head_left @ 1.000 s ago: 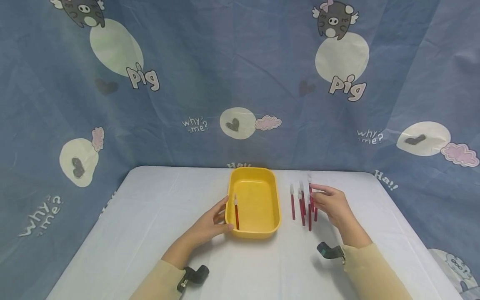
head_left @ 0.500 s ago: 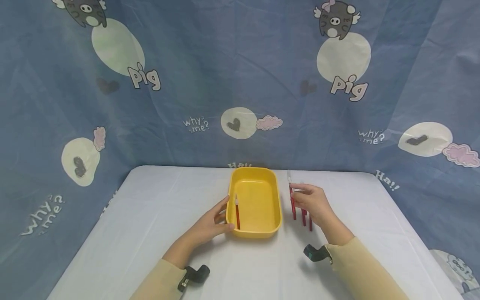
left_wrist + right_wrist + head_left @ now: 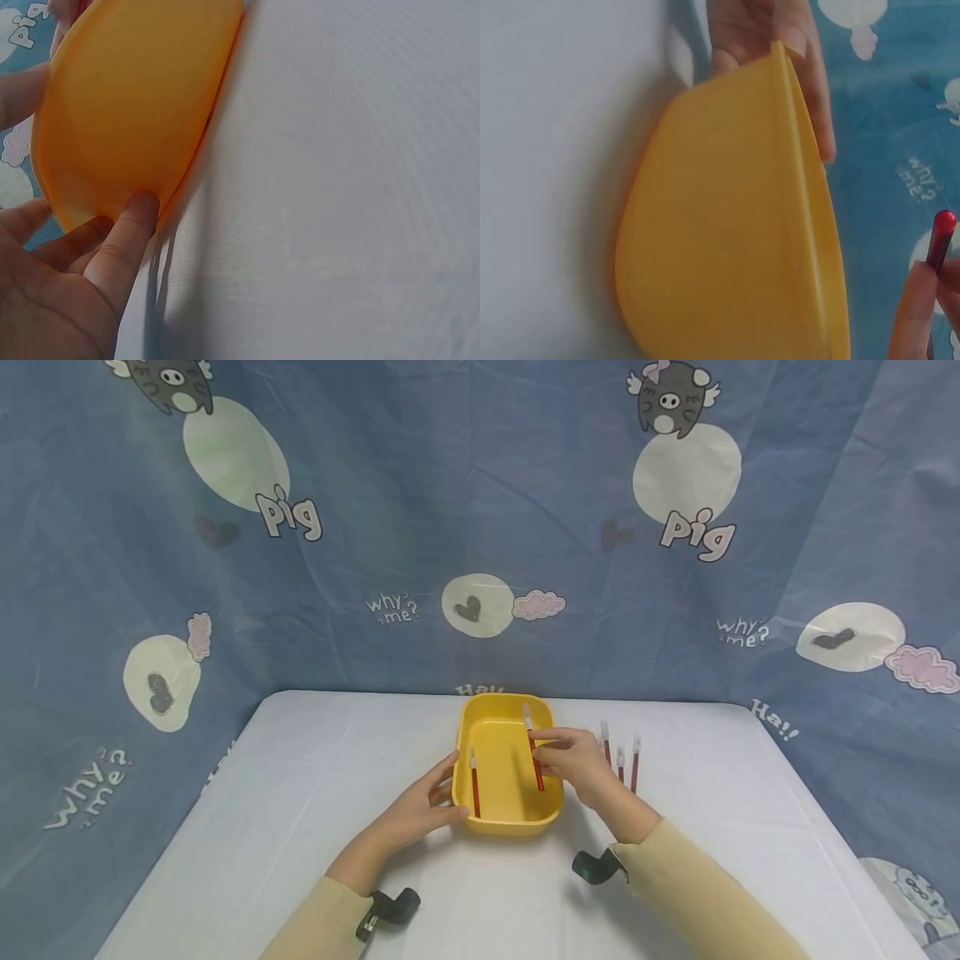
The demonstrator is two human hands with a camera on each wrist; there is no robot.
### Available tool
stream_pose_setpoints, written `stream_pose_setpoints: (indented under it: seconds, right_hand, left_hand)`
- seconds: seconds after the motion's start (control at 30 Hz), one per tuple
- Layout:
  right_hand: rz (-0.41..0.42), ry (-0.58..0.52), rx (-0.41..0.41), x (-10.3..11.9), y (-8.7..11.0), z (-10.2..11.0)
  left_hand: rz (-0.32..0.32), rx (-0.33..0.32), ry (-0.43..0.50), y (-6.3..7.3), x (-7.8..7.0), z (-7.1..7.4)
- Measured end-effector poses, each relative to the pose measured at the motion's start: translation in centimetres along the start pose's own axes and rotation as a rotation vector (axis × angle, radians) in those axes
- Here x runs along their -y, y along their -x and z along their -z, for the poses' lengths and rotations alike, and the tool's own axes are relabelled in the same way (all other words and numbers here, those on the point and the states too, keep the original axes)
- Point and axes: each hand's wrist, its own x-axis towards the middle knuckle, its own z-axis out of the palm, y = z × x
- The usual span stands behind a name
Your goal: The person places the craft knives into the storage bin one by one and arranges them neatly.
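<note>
The tray [image 3: 501,768] stood on the table [image 3: 330,760]. At the tray's left side was the left hand [image 3: 420,810], its fingers spread apart and touching the rim and wall, the thumb at the near left corner. Over the tray's right half was the right hand [image 3: 577,760], pinching a red pen [image 3: 537,768] between thumb and fingers. That pen was above the tray's rim (the right wrist view showed its red end apart from it), with the cap pointing to the tray's far side. A second pen [image 3: 476,789] lay inside the tray, close along the left wall, its cap facing the far side too. To the right of the tray, beyond the right hand, three loose pens [image 3: 635,768] showed on the table, partly hidden by the hand and wrist. Behind the tray rose a blue cloth [image 3: 337,568] printed with pigs, hearts and words.
</note>
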Motion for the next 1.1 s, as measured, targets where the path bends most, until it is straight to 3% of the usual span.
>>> stream_pose_setpoints:
  seconds: [0.43, 0.73, 1.1]
  right_hand:
    - [-0.007, 0.06, 0.049, -0.1, -0.3, -3.1]
    - [-0.022, 0.032, 0.116, -1.2, -0.9, -4.6]
    - [-0.017, 0.145, 0.162, -2.7, -1.7, -5.7]
  left_hand:
    - [0.014, -0.004, 0.002, 0.1, 0.0, 0.0]
    - [-0.004, 0.022, 0.006, 0.1, 0.2, 0.0]
    - [-0.021, 0.031, 0.01, 0.1, 0.1, 0.1]
